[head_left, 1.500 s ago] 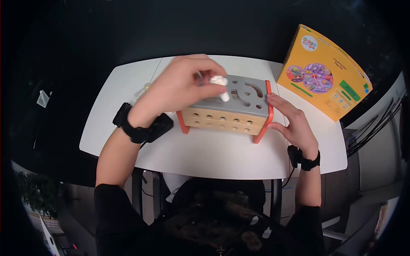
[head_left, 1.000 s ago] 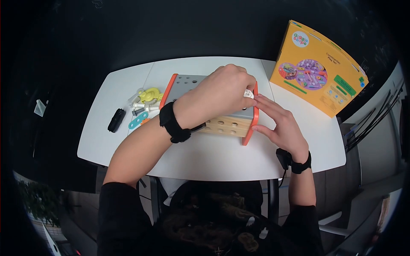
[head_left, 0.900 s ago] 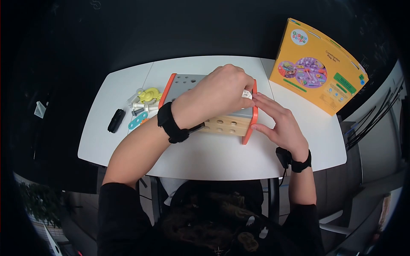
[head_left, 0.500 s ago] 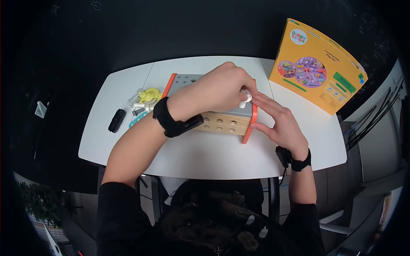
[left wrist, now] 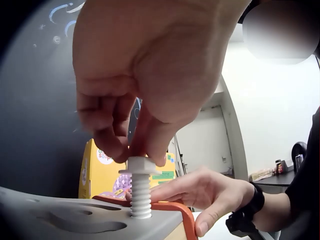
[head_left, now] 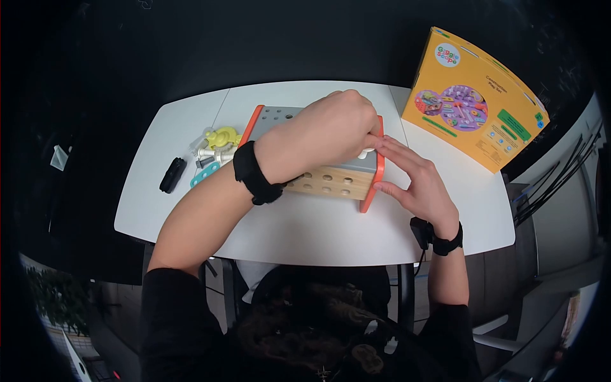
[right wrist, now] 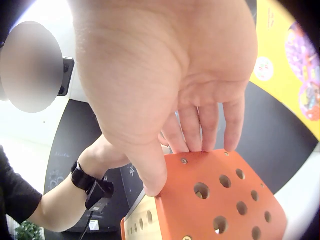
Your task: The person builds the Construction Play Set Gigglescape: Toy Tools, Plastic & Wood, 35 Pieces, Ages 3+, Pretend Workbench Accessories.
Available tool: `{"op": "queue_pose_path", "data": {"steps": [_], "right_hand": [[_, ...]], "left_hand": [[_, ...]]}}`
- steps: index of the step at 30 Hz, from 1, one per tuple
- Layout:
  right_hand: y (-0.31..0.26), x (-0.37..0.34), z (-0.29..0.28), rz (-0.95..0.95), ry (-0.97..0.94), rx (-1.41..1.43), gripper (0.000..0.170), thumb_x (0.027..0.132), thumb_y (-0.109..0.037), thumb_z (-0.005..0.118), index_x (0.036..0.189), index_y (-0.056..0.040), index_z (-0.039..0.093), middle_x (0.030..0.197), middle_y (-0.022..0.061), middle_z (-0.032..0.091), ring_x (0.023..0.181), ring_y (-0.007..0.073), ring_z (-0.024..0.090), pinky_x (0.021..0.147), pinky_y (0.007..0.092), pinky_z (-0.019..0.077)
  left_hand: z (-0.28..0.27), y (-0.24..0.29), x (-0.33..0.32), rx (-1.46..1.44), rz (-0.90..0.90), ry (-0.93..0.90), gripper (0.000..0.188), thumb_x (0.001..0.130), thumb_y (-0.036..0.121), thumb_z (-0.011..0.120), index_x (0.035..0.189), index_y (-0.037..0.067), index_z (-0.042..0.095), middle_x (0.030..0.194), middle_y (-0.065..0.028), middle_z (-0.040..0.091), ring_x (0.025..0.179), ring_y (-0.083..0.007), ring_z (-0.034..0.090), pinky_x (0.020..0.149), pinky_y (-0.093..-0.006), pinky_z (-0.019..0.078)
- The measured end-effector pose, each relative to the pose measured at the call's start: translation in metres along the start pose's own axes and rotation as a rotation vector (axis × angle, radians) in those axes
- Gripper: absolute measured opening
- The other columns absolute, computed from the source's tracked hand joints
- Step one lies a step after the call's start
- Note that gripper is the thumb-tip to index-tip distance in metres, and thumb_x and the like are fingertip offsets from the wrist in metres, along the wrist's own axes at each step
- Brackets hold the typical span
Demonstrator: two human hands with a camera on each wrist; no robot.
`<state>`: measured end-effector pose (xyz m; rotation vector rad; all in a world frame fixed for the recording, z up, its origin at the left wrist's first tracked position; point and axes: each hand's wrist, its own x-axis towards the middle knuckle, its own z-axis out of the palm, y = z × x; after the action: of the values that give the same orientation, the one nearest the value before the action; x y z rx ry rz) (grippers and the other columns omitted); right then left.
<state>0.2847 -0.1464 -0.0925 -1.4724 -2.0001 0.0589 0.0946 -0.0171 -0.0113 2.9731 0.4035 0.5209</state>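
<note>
A wooden toy workbench (head_left: 331, 182) with a grey top (left wrist: 112, 222) and orange end panels stands on the white table. Near the right end of the top, a white plastic bolt (left wrist: 141, 196) stands upright with its threaded shaft in a hole. My left hand (head_left: 328, 130) pinches the bolt's hex head between thumb and fingers; in the head view the hand covers most of the bolt. My right hand (head_left: 423, 184) rests on the right orange end panel (right wrist: 215, 187), its straight fingers along the upper edge and the thumb at the front corner.
Left of the workbench lie yellow toy parts (head_left: 223, 137), white bolts (head_left: 216, 155), a blue perforated strip (head_left: 204, 174) and a black object (head_left: 172, 175). A yellow play-set box (head_left: 477, 95) stands at the back right of the white table (head_left: 305, 239).
My left hand has carried the bolt rightward to the workbench's right end, and its fingers have shifted round the head since half a second ago. The right hand stays at the end panel.
</note>
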Motion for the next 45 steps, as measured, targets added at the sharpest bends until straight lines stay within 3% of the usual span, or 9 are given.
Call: {"op": "queue_pose_path", "data": {"steps": [11, 14, 16, 20, 23, 28, 35, 37, 45], "right_hand": [[0.001, -0.001, 0.0, 0.018, -0.014, -0.006, 0.063, 0.08, -0.029, 0.083, 0.135, -0.007, 0.062, 0.14, 0.0136, 0.06, 0.134, 0.0314, 0.054, 0.11, 0.0409, 0.0467], [0.0, 0.0, 0.0, 0.01, 0.003, 0.008, 0.063, 0.08, -0.03, 0.083, 0.135, -0.0075, 0.063, 0.141, 0.0135, 0.06, 0.134, 0.0315, 0.054, 0.11, 0.0415, 0.0469], [0.0, -0.001, 0.0, 0.021, -0.004, 0.003, 0.063, 0.08, -0.03, 0.083, 0.135, -0.008, 0.063, 0.141, 0.0133, 0.06, 0.135, 0.0316, 0.053, 0.11, 0.0414, 0.0468], [0.0, 0.0, 0.001, 0.019, -0.002, -0.004, 0.062, 0.08, -0.03, 0.083, 0.135, -0.0085, 0.062, 0.141, 0.0132, 0.06, 0.135, 0.0319, 0.053, 0.11, 0.0414, 0.0467], [0.002, -0.001, 0.001, 0.005, 0.007, 0.017, 0.061, 0.081, -0.03, 0.082, 0.135, -0.0087, 0.063, 0.141, 0.0133, 0.06, 0.135, 0.0321, 0.053, 0.11, 0.0417, 0.0467], [0.001, -0.001, 0.0, 0.019, -0.005, 0.02, 0.06, 0.081, -0.029, 0.083, 0.134, -0.0082, 0.063, 0.14, 0.0135, 0.06, 0.135, 0.0317, 0.053, 0.11, 0.0418, 0.0466], [0.002, -0.001, 0.001, 0.017, 0.0, 0.025, 0.062, 0.081, -0.03, 0.083, 0.135, -0.0088, 0.063, 0.141, 0.0118, 0.06, 0.135, 0.0309, 0.053, 0.11, 0.0416, 0.0466], [0.0, 0.0, 0.001, 0.02, 0.006, 0.01, 0.062, 0.08, -0.029, 0.083, 0.135, -0.0092, 0.063, 0.141, 0.011, 0.06, 0.135, 0.0306, 0.053, 0.11, 0.0414, 0.0464], [0.003, -0.001, 0.002, 0.013, 0.007, 0.019, 0.062, 0.08, -0.03, 0.083, 0.135, -0.0096, 0.063, 0.141, 0.012, 0.06, 0.135, 0.0309, 0.053, 0.11, 0.0418, 0.0467]], "left_hand": [[0.004, -0.014, 0.003, -0.277, 0.236, -0.043, 0.019, 0.079, -0.011, 0.057, 0.088, -0.001, 0.07, 0.085, -0.0159, 0.069, 0.085, -0.0357, 0.067, 0.08, -0.0414, 0.0541], [0.008, -0.002, 0.001, -0.199, 0.212, 0.214, 0.007, 0.084, -0.002, 0.062, 0.085, -0.002, 0.069, 0.081, -0.0145, 0.067, 0.082, -0.0355, 0.066, 0.078, -0.0423, 0.0541], [0.004, 0.003, -0.001, -0.016, 0.023, 0.099, 0.012, 0.088, 0.009, 0.067, 0.085, -0.002, 0.071, 0.077, -0.0137, 0.064, 0.079, -0.035, 0.066, 0.077, -0.0424, 0.0538], [0.007, -0.006, 0.001, -0.037, 0.064, 0.037, 0.015, 0.087, 0.013, 0.072, 0.087, -0.002, 0.072, 0.082, -0.0143, 0.067, 0.082, -0.0338, 0.067, 0.078, -0.0413, 0.0539], [0.006, -0.012, 0.0, -0.211, 0.159, 0.018, 0.008, 0.084, 0.002, 0.07, 0.09, -0.002, 0.074, 0.088, -0.0148, 0.07, 0.084, -0.0339, 0.067, 0.079, -0.0407, 0.0541], [0.0, -0.018, 0.002, -0.369, 0.222, -0.134, 0.027, 0.078, -0.011, 0.058, 0.094, 0.001, 0.075, 0.089, -0.0146, 0.071, 0.086, -0.0344, 0.068, 0.08, -0.0391, 0.0542], [-0.004, 0.0, 0.004, -0.153, 0.013, 0.073, 0.013, 0.084, 0.004, 0.066, 0.093, -0.002, 0.074, 0.086, -0.0183, 0.07, 0.08, -0.0346, 0.068, 0.076, -0.038, 0.0541], [-0.005, 0.003, 0.005, -0.003, -0.087, -0.142, 0.015, 0.085, 0.009, 0.071, 0.095, -0.003, 0.074, 0.089, -0.0195, 0.071, 0.079, -0.0342, 0.068, 0.076, -0.0391, 0.0544], [0.0, -0.006, -0.002, -0.197, 0.107, -0.044, 0.019, 0.083, -0.003, 0.066, 0.1, -0.001, 0.074, 0.093, -0.0185, 0.072, 0.087, -0.0354, 0.068, 0.082, -0.0419, 0.0534]]}}
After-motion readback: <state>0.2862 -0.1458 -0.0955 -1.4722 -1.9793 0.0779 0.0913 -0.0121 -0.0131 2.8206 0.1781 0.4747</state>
